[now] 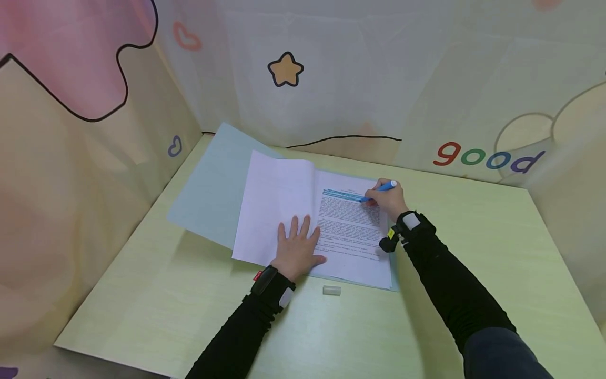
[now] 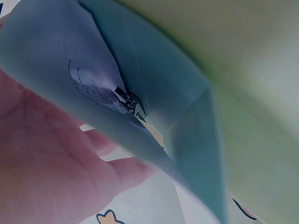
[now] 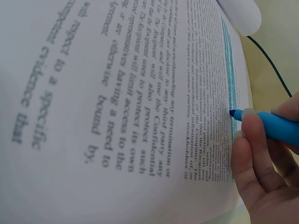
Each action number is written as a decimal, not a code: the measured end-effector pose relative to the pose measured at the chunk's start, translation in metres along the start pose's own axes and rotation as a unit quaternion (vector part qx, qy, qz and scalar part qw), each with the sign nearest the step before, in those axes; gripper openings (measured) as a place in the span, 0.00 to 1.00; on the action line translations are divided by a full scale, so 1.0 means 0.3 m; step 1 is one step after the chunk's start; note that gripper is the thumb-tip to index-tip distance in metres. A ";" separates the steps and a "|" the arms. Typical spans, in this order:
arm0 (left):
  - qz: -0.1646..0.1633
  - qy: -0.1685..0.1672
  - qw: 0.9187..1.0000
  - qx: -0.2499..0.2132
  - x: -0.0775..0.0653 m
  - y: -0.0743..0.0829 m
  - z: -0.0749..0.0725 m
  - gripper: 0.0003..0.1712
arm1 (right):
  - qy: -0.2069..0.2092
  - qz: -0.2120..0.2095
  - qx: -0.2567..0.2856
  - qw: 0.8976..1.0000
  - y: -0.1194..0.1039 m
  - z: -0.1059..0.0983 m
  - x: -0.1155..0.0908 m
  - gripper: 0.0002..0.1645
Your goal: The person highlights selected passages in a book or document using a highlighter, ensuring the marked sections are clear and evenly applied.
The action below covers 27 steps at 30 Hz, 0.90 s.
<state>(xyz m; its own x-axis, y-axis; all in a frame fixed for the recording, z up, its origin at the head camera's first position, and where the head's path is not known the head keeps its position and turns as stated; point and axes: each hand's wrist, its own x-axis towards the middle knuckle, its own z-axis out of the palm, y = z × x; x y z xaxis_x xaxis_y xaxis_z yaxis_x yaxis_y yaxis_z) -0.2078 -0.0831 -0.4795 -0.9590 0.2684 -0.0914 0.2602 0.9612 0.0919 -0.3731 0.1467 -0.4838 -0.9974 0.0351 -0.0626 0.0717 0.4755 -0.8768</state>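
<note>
In the head view my left hand (image 1: 295, 252) lies with spread fingers on the white pages near the fold. My right hand (image 1: 387, 200) pinches a blue marker (image 1: 387, 186), its dark tip on the printed sheet (image 1: 352, 231). Blue-green highlighted lines (image 1: 342, 195) run across the top of the text. Close up in the right wrist view, thumb and fingers hold the marker (image 3: 280, 127) with its tip at those lines (image 3: 230, 70). A turned-back white page (image 1: 279, 200) lies left of the sheet. In the left wrist view the left palm (image 2: 51, 163) is beside the paper.
The light blue folder cover (image 1: 208, 195) is spread open to the left, over the pale wooden table (image 1: 142, 295). A small pale grey cylinder (image 1: 331, 290) lies in front of the pages. A printed curtain (image 1: 341, 79) hangs behind the table and along its sides.
</note>
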 end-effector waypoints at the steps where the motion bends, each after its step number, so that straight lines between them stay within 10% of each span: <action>1: 0.001 0.001 1.000 0.001 0.002 0.003 -0.004 0.43 | 0.001 0.000 0.000 1.000 -0.002 -0.006 0.000 0.13; 16: 0.011 0.007 1.000 0.007 0.034 0.042 -0.044 0.42 | 0.012 -0.003 0.075 0.997 0.000 -0.096 -0.006 0.12; 22: 0.078 0.025 0.996 0.034 0.012 0.056 -0.031 0.47 | -0.001 0.039 0.323 0.946 0.021 -0.175 -0.030 0.12; 27: 0.144 0.012 0.990 0.008 0.005 0.052 -0.026 0.54 | -0.040 0.048 0.400 0.914 0.023 -0.222 -0.055 0.10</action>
<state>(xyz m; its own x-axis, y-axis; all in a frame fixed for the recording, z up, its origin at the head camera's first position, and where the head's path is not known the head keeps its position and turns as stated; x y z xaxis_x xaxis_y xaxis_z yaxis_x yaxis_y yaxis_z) -0.2059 -0.0683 -0.4705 -0.8475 0.5292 -0.0401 0.5240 0.8464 0.0952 -0.3562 0.2079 -0.4571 -0.9857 -0.0358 -0.1647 0.1674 -0.3231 -0.9315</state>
